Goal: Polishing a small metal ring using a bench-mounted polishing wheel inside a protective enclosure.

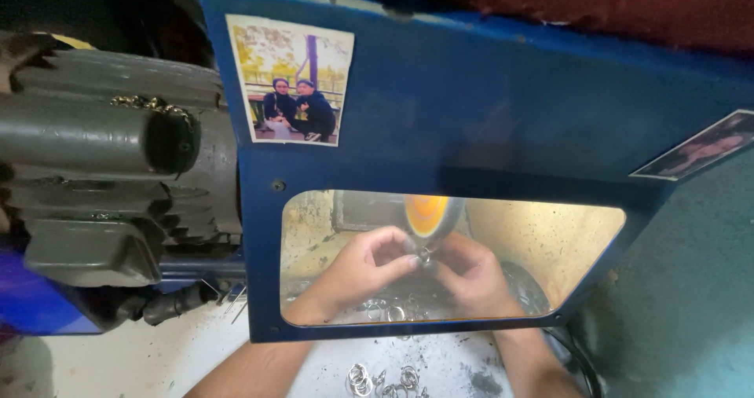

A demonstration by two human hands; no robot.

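Observation:
Behind the clear window of a blue machine guard point(503, 107), my left hand point(357, 272) and my right hand point(471, 276) pinch a small silver ring point(424, 254) between their fingertips. The ring is held right under an orange-lit buffing wheel point(428, 213), touching or almost touching its lower edge. Both forearms reach in from the bottom of the view, under the guard.
A grey ribbed electric motor point(102, 178) sits at the left, with a small chain draped on top. Several loose silver rings point(385, 381) lie on the white bench by my arms. Photographs are stuck on the guard point(292, 80). A black cable point(577, 359) curves at the lower right.

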